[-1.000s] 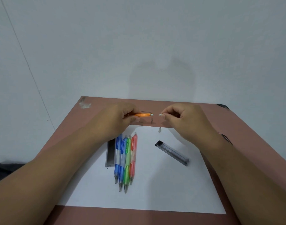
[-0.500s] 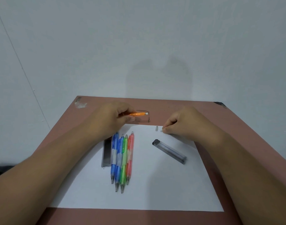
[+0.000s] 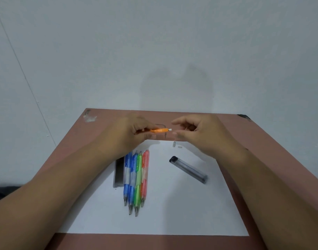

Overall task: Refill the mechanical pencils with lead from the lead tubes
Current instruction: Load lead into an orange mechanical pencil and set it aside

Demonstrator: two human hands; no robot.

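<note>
White paper (image 3: 172,213) covers the table; above its far edge the left hand (image 3: 129,134) pinches the orange pencil (image 3: 159,130) — the right hand (image 3: 196,131), fingers loosely spread, holds nothing — keep that barrel steady.

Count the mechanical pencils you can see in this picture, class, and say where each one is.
5. An orange pencil is in the left hand. Two blue, one green and one pink lie side by side on the white paper. None seems hidden.

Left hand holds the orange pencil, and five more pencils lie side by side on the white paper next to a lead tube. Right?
Not quite. The head view shows four pencils on the paper, not five. The left hand does hold the orange pencil, and a lead tube lies beside the row.
</note>
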